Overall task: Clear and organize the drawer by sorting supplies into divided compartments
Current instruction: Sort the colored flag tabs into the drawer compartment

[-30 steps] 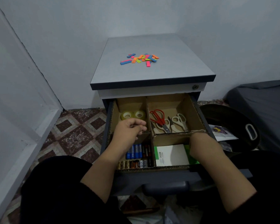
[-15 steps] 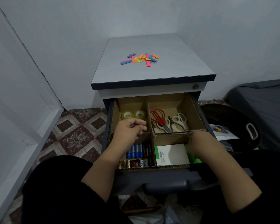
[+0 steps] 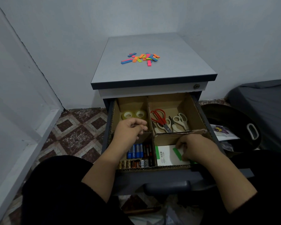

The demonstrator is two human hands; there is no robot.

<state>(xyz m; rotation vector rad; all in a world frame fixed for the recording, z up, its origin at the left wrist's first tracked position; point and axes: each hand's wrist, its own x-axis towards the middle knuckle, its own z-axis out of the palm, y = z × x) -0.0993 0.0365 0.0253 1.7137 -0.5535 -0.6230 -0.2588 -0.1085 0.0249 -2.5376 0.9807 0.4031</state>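
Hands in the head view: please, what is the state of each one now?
Left hand: fingers curled above the cardboard divider, holding nothing visible.
Right hand: fingers pinch the green pad.

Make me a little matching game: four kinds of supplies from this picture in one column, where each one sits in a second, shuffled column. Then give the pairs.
Things:
1. tape rolls
2. scissors
3. batteries
4. coloured strips

Places:
A. near left compartment
B. on the cabinet top
C. far left compartment
D. far right compartment

Pairs: 1-C, 2-D, 3-A, 4-B
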